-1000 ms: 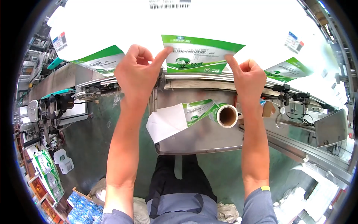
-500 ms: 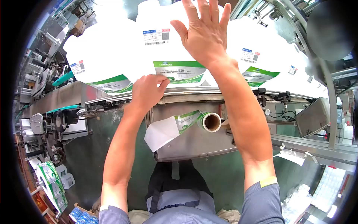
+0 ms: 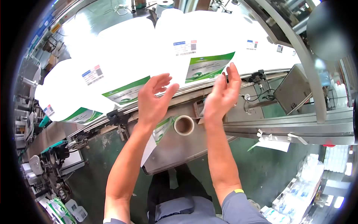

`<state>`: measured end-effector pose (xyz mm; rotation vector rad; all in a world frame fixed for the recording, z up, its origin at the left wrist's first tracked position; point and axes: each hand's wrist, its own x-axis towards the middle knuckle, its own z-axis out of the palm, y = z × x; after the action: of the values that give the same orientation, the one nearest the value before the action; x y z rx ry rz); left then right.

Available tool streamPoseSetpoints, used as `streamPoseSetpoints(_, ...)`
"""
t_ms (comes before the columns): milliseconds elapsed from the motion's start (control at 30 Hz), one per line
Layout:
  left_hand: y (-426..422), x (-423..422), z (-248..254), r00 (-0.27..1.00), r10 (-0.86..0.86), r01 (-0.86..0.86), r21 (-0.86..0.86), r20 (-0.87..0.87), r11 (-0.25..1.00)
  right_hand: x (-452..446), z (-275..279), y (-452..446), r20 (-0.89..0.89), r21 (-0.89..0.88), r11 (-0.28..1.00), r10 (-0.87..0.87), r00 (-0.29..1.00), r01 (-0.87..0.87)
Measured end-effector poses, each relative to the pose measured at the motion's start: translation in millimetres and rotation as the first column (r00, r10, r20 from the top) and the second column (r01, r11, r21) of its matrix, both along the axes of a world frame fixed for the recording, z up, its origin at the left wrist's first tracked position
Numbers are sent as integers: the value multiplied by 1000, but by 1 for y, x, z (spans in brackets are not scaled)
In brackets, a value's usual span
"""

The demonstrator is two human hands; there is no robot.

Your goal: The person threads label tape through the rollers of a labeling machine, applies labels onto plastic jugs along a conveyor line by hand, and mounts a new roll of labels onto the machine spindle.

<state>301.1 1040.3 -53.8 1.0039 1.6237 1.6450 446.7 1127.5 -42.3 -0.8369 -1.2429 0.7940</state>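
My left hand (image 3: 154,100) hovers in front of the row of white plastic jugs, thumb apart and fingers loosely bent, holding nothing visible. My right hand (image 3: 222,95) is raised palm inward, its extended fingertips by the lower right edge of a green and white label (image 3: 209,68). Whether they touch it I cannot tell. That label is on a white jug (image 3: 212,33), which also carries a small printed barcode sticker (image 3: 185,48). Left of it, another jug (image 3: 126,48) has a green label (image 3: 126,92), partly behind my left hand.
Below my hands, a label roll (image 3: 192,127) lies on a metal tray (image 3: 175,155), with a strip of labels (image 3: 162,130) trailing left. The jugs stand along a metal rail (image 3: 186,90). A clamp (image 3: 257,76) sits right of my right hand; a steel beam (image 3: 291,128) extends rightward.
My left hand has left a label's lower corner and opened from its pinch. My right hand has come down off a jug, where it was spread flat. The view has shifted and tilted.
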Motion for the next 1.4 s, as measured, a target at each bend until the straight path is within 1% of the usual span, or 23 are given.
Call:
streamPoseSetpoints(67,23,24,1,970,133,-127,44,-206,991,26,-22,30,-53,-325,943,-90,995,68)
streamPoseSetpoints(100,35,36,-12,963,177,-166,69,-201,984,28,-33,42,-61,-325,943,-96,993,71)
streamPoseSetpoints(167,51,60,-21,936,292,-274,115,-194,955,31,-50,66,16,-284,959,-1,1000,5)
streamPoseSetpoints(200,58,68,-28,918,349,-324,155,-186,933,27,-63,76,-34,-233,972,7,999,-15)
streamPoseSetpoints(233,63,74,-28,920,342,-317,151,-192,936,26,-64,83,-24,-218,976,21,999,-26)
streamPoseSetpoints(300,66,82,-29,902,431,-428,77,-21,900,31,-67,87,-20,-216,976,31,999,-35)
streamPoseSetpoints(333,68,82,-31,902,430,-427,71,-30,901,34,-66,87,-60,-211,975,56,997,-67)
streamPoseSetpoints(400,70,77,-31,909,415,-416,86,36,905,38,-62,82,-105,-213,971,87,991,-108)
streamPoseSetpoints(467,60,75,-23,917,396,-398,49,42,916,51,-55,60,-6,-202,979,38,999,-38)
streamPoseSetpoints(500,51,72,-24,933,358,-358,78,14,930,61,-56,51,-85,-210,973,75,994,-92)
streamPoseSetpoints(567,30,70,-21,954,294,-287,110,-57,952,76,-68,42,-117,-189,972,119,986,-139)
streamPoseSetpoints(600,24,67,-24,952,300,-292,110,-59,950,80,-74,39,-144,-158,971,157,977,-180)
streamPoseSetpoints(633,17,64,-27,958,287,-285,67,-19,956,82,-67,32,-139,-232,947,192,971,-221)
streamPoseSetpoints(667,11,61,-32,962,271,-272,20,25,962,81,-73,33,-138,-237,946,194,971,-223)
streamPoseSetpoints(733,13,50,-43,959,284,-284,4,3,959,75,-91,46,-212,-257,902,299,931,-348)
streamPoseSetpoints(767,16,46,-46,954,292,-294,-11,-62,956,69,-91,52,-178,-323,889,279,944,-324)
streamPoseSetpoints(800,18,41,-49,946,299,-304,-26,-128,952,62,-91,57,-177,-328,887,280,944,-325)
streamPoseSetpoints(867,23,33,-55,939,313,-324,-53,-143,945,49,-88,66,-159,-213,938,244,957,-275)
streamPoseSetpoints(933,31,30,-58,932,294,-271,133,-209,953,48,-92,74,-164,-267,919,254,953,-291)
streamPoseSetpoints(1000,36,31,-63,937,278,-259,115,-210,959,46,-96,80,-207,-235,930,238,949,-284)
streamPoseSetpoints(1033,38,32,-62,941,289,-273,109,-178,956,46,-97,82,-220,-259,922,235,947,-289)
streamPoseSetpoints(1067,40,33,-62,943,299,-286,104,-145,952,46,-99,83,-218,-260,921,237,947,-290)
streamPoseSetpoints(1400,45,32,-68,938,326,-318,84,-117,944,41,-103,89,-183,-237,934,225,957,-266)
